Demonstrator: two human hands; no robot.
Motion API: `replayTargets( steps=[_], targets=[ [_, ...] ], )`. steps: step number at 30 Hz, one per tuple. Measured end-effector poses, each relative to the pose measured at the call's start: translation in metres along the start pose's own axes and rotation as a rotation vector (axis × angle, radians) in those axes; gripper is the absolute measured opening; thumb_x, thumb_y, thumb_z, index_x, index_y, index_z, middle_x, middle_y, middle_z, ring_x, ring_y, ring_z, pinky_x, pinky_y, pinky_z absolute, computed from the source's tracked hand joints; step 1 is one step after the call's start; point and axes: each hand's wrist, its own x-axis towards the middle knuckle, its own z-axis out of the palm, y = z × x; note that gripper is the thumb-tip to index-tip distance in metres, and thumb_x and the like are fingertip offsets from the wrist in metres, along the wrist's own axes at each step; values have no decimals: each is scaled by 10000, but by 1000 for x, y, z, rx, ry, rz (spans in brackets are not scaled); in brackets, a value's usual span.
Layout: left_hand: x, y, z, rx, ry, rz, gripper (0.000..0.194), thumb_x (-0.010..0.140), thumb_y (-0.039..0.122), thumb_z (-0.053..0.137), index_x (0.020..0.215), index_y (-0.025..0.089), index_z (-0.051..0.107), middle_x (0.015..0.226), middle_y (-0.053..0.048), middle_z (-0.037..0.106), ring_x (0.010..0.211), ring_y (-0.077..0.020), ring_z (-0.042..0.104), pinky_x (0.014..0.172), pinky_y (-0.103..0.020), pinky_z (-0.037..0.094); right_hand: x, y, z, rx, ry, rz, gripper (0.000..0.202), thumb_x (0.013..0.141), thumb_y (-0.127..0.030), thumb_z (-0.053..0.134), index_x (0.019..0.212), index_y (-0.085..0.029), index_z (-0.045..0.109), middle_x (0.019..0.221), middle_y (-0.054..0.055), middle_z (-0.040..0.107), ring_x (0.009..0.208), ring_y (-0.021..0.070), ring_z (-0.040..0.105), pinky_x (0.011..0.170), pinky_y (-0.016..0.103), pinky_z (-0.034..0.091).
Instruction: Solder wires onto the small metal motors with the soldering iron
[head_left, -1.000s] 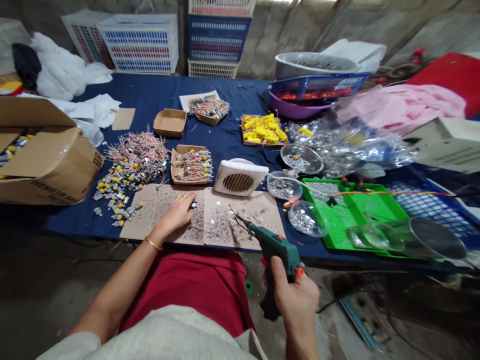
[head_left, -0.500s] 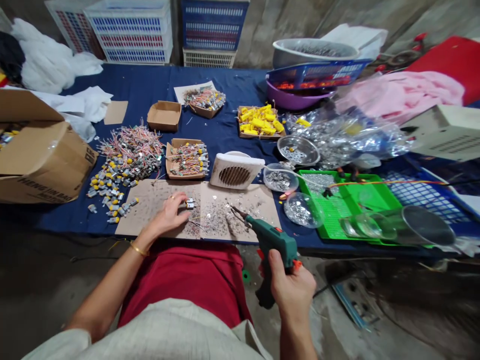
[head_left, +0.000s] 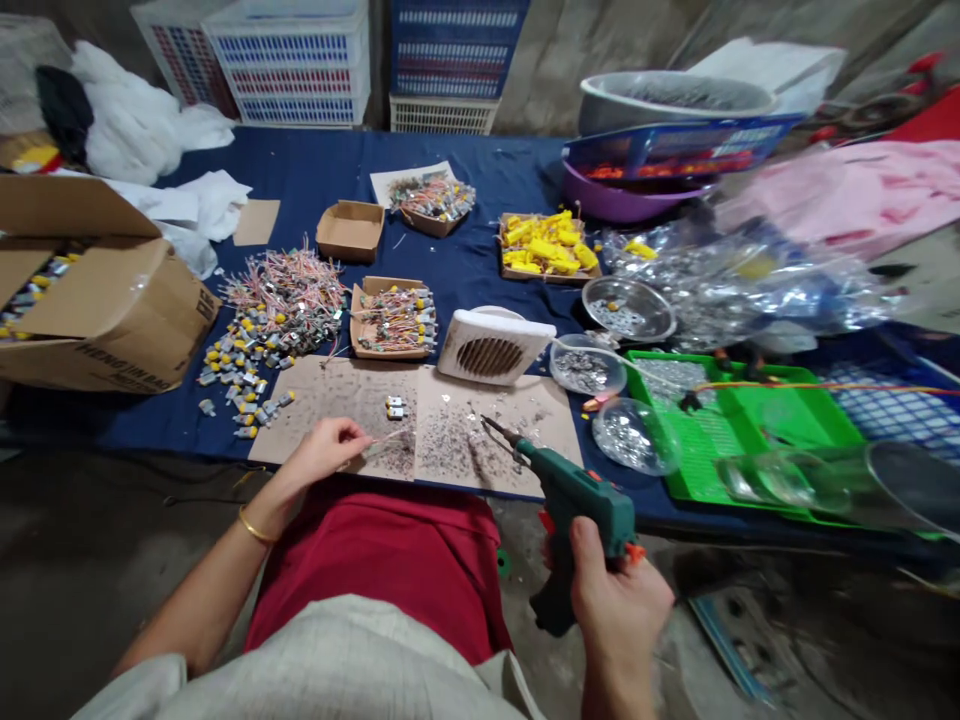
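Observation:
My right hand [head_left: 624, 606] is wrapped round the handle of a green soldering gun [head_left: 583, 498], its tip angled up and left over the cardboard sheet [head_left: 450, 462]. With thumb and forefinger together, my left hand [head_left: 327, 452] pinches thin wires [head_left: 388, 437] low over the left part of the cardboard. Just beyond those wires, two small motors [head_left: 395, 407] with white and yellow ends lie side by side, apart from my fingers. Dark specks and bits of solder cover the cardboard.
Loose motors [head_left: 247, 375] and wired motors [head_left: 289, 290] are heaped at left beside a cardboard box [head_left: 142, 330]. A white vent fan [head_left: 495, 345] stands behind the cardboard. Bowls of metal parts [head_left: 636, 436] and a green tray [head_left: 694, 475] lie at right.
My left hand has left the two motors, moved nearer the table edge and closed on the wires. The soldering gun stays in my right hand; the whole view has shifted slightly.

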Motion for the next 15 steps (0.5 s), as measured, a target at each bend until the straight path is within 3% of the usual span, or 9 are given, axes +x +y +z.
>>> replayTargets(
  steps=[3, 6, 8, 11, 15],
  targets=[
    [-9, -17, -28, 71, 70, -128, 399, 808, 507, 537, 747, 130, 656, 591, -27, 632, 525, -138, 548, 486, -217, 361, 3, 5, 7, -6, -23, -10, 518, 739, -629, 608, 547, -148, 621, 441, 56, 573, 437, 176, 545, 422, 254, 399],
    [-12, -32, -37, 355, 426, -119, 338, 861, 424, 491, 817, 143, 675, 748, -83, 683, 706, -195, 622, 624, -264, 435, 7, -2, 16, -9, -71, -27, 519, 751, -623, 600, 565, -140, 643, 451, 62, 588, 447, 187, 554, 428, 262, 406],
    [-11, -37, -33, 437, 569, -15, 267, 875, 351, 487, 926, 157, 664, 877, -96, 691, 826, -207, 629, 741, -289, 456, 9, -12, 22, -14, -98, -59, 522, 758, -623, 590, 547, -148, 635, 445, 60, 584, 442, 186, 549, 426, 262, 406],
    [-2, -38, -20, 408, 449, 142, 201, 863, 311, 528, 945, 169, 644, 925, -79, 672, 877, -197, 610, 823, -300, 457, 8, -27, 29, -16, -139, -115, 523, 770, -620, 575, 537, -154, 625, 443, 53, 578, 428, 177, 537, 423, 262, 406],
    [11, -33, -7, 467, 342, 140, 190, 840, 318, 568, 919, 164, 648, 945, -85, 649, 938, -213, 578, 886, -334, 430, 2, -43, 37, -40, -182, -159, 533, 782, -627, 550, 533, -161, 615, 460, 50, 583, 443, 180, 549, 437, 263, 415]
  ],
)
